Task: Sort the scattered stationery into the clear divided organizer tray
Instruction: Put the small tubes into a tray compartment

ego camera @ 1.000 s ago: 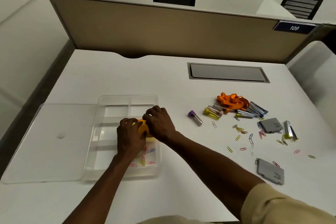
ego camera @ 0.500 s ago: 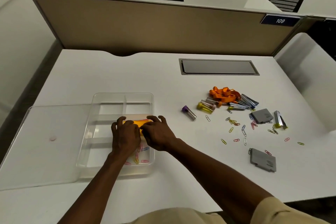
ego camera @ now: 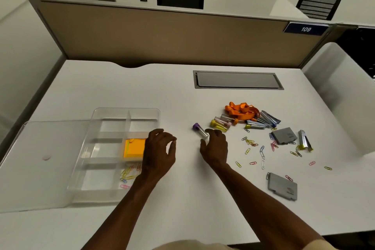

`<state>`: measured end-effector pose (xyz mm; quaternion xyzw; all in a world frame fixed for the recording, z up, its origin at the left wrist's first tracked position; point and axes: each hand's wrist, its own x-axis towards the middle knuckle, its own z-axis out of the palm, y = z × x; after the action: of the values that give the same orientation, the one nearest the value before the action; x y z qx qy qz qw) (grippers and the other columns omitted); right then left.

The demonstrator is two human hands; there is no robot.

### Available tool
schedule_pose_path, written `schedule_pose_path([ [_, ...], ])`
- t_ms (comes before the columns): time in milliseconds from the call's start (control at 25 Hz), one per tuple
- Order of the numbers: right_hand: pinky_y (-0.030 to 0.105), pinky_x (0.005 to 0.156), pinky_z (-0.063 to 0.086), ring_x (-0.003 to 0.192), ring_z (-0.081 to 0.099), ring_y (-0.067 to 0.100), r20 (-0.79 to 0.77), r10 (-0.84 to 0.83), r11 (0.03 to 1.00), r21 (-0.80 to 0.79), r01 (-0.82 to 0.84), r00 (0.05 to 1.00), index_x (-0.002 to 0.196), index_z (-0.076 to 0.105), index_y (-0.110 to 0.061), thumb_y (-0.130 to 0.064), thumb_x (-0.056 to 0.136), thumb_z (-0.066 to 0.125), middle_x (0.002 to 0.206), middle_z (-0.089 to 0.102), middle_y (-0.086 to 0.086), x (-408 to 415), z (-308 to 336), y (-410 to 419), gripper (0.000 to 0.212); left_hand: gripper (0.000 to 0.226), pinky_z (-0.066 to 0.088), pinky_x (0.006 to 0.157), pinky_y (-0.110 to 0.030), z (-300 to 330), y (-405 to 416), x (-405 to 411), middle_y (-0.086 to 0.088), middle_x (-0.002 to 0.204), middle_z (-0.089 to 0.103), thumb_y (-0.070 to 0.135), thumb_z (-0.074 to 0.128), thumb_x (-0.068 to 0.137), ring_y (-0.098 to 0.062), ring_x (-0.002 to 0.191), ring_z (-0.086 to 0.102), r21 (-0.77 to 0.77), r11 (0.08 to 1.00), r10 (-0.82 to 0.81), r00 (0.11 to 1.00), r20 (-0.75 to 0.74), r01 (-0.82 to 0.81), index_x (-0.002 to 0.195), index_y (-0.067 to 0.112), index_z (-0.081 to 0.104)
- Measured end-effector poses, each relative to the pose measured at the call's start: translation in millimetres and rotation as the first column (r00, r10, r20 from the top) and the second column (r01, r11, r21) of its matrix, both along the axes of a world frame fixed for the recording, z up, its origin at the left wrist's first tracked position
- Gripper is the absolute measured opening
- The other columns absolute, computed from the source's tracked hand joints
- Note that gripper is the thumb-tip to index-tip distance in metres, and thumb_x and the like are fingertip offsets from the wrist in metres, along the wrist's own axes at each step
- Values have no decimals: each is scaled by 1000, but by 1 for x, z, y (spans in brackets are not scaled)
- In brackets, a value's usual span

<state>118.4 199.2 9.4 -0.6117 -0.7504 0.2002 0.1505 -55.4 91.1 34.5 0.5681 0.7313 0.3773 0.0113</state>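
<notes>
The clear divided organizer tray point(ego camera: 125, 110) sits left of centre on the white desk. An orange sticky-note pad point(ego camera: 134, 149) lies in its middle right compartment, and several coloured paper clips point(ego camera: 127, 174) lie in the near right one. My left hand point(ego camera: 160, 152) hovers over the tray's right edge, fingers loosely curled, holding nothing. My right hand point(ego camera: 215, 146) is on the desk to the right, its fingertips at the clear end of a purple-capped tube point(ego camera: 197, 129) that lies flat.
The tray's clear lid point(ego camera: 44, 158) lies to its left. To the right are yellow-capped tubes point(ego camera: 219, 125), an orange lanyard point(ego camera: 241, 110), silver staple strips point(ego camera: 267, 117), two grey cards point(ego camera: 283, 136) point(ego camera: 282, 187) and scattered paper clips point(ego camera: 261, 152). A cable hatch point(ego camera: 237, 80) is behind.
Both hands left the sticky-note pad in the tray. The left hand drew back to the tray's right edge. The right hand moved right to the purple-capped tube.
</notes>
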Motion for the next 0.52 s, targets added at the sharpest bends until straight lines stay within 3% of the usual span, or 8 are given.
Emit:
schedule_pose_path([
  [160,39,97,46,122,52,26,47,0,990,-142,6,999,142,46,-18,-42,91,61,136,53,7,7,0,20,58,15,50,89,-29,-1,30,46,5,98,71,22,67,85,-16,108,56,-80,991,-100,991,92,107,98,17,73],
  [280,36,93,47,119,55,26,63,42,987,-160,-32,997,137,51,-19,-46,93,58,129,57,7,4,-4,24,52,22,49,88,-24,-9,47,66,5,109,69,29,67,86,-14,105,60,-224,964,-88,969,231,141,107,22,70],
  [440,32,84,48,104,61,23,27,-43,979,-198,47,999,115,67,-21,-40,92,60,114,65,4,6,-3,35,31,35,54,83,-28,-13,63,73,0,115,68,34,69,87,-16,98,65,-411,906,84,907,413,103,119,22,65],
  [520,33,84,55,95,67,21,-117,-163,947,-298,122,980,105,73,-22,-40,88,65,102,72,1,7,-5,34,26,44,52,86,-30,-16,68,70,-2,118,67,38,66,89,-19,103,65,-495,868,241,835,494,43,129,22,58],
])
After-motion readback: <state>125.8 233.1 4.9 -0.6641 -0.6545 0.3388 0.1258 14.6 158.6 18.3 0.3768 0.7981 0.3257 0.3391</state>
